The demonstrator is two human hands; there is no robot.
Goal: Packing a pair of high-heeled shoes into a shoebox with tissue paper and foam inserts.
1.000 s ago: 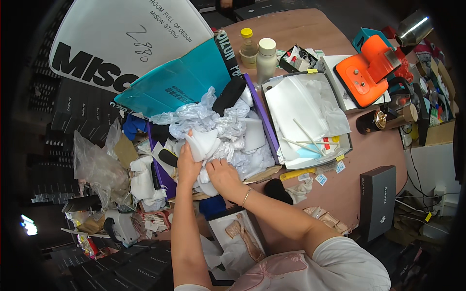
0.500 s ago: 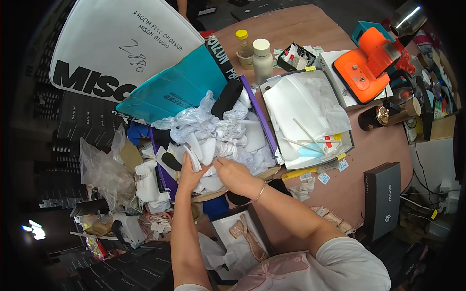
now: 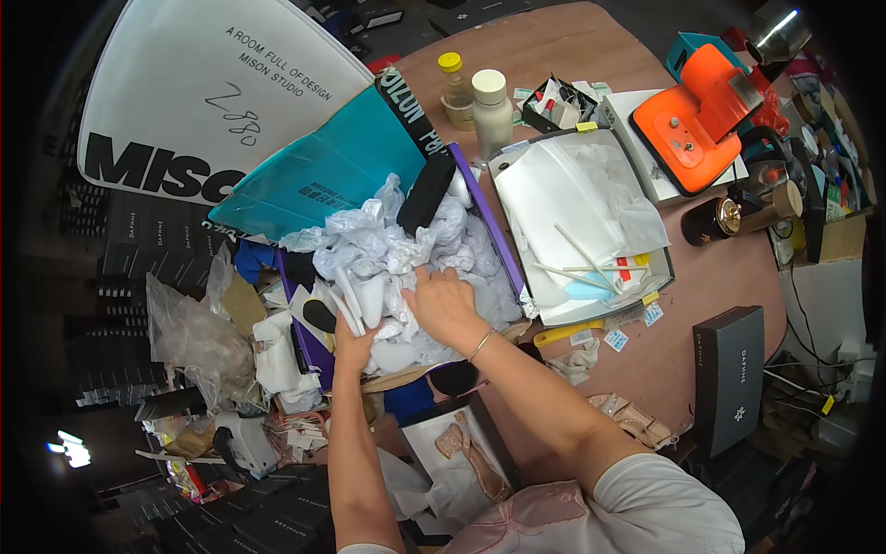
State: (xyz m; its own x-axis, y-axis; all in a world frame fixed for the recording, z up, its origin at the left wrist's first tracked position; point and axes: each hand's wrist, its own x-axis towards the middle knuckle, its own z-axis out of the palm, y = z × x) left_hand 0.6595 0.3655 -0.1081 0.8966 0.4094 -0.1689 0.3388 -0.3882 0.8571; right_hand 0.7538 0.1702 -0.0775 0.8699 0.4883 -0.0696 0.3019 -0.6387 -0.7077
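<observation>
In the head view we count two hands over one open, purple-walled cardboard box (image 3: 493,235): our left hand (image 3: 353,349) pinches at least two flat white pads (image 3: 351,300) above its near left corner; our right hand (image 3: 441,307), forefinger extended, touches crumpled whitish wrapping (image 3: 365,242), any grip unclear. Since the earlier frame, it has moved farther from the left, toward the box's middle.

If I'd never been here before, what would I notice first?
Probably the bright orange device at the upper right first. Then the big white panel with bold black lettering at the upper left, and, in the middle, a purple-edged box of crumpled white wrapping. There, the left hand grips flat white pieces beside the right hand.
</observation>
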